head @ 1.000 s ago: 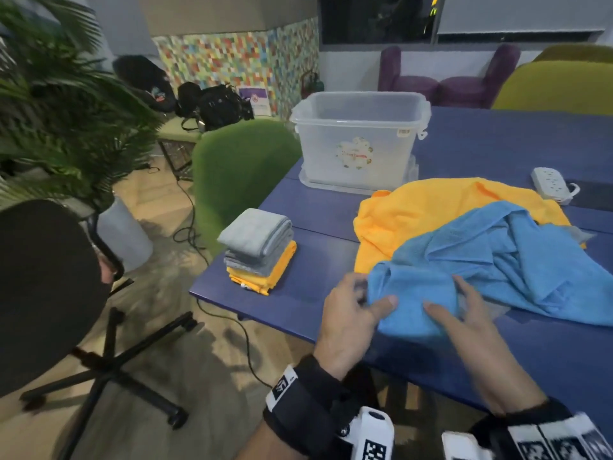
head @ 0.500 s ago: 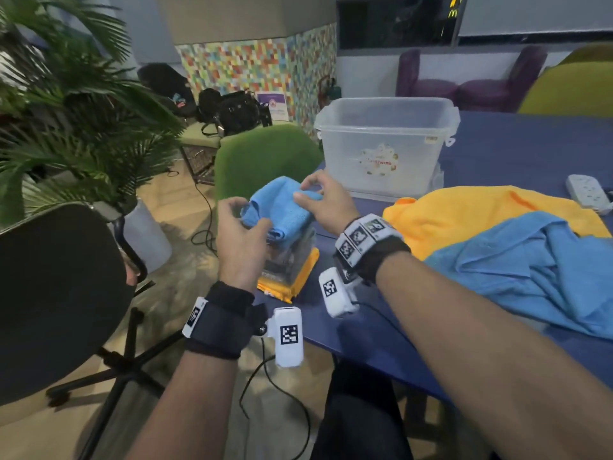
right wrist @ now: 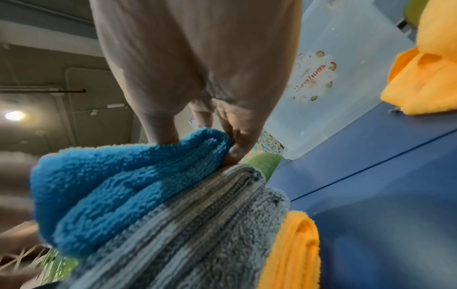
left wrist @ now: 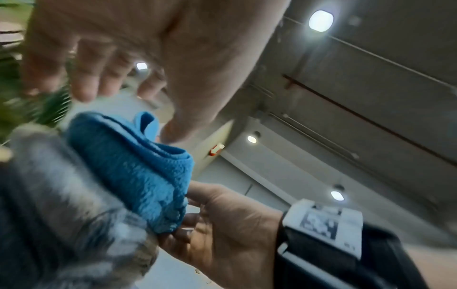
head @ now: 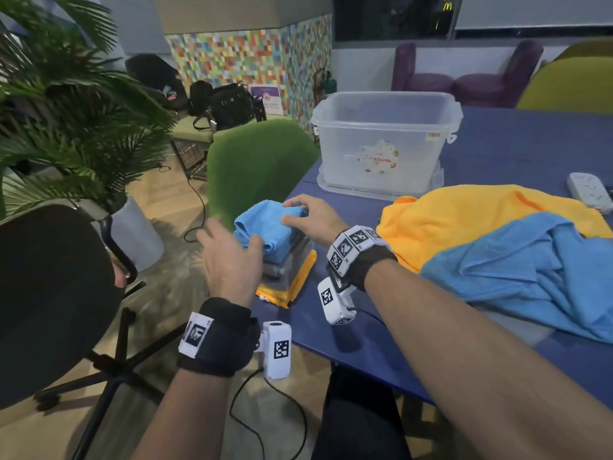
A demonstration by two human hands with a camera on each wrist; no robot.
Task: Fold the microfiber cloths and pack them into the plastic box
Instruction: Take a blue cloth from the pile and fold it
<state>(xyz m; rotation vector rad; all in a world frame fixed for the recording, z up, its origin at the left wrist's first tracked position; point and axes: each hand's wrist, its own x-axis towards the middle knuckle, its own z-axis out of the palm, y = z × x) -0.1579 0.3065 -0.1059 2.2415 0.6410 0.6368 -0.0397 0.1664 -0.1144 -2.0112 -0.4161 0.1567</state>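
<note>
Blue bench (head: 497, 154), near corner: right hand (head: 315, 217) pinches the folded blue cloth (head: 265, 224), fingers clamped on its far edge, seating it atop the grey-and-yellow stack (head: 288, 273). Left hand (head: 229, 257) hovers beside, fingers spread. Plastic box (head: 384, 141) waits beyond the fingers, apparently empty.

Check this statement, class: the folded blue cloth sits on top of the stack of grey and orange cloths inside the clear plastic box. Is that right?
Not quite. The folded blue cloth does top the stack of grey and orange cloths, but the stack stands on the blue table, near its corner, not inside the clear plastic box. The head view shows the box standing apart, farther back on the table.
</note>
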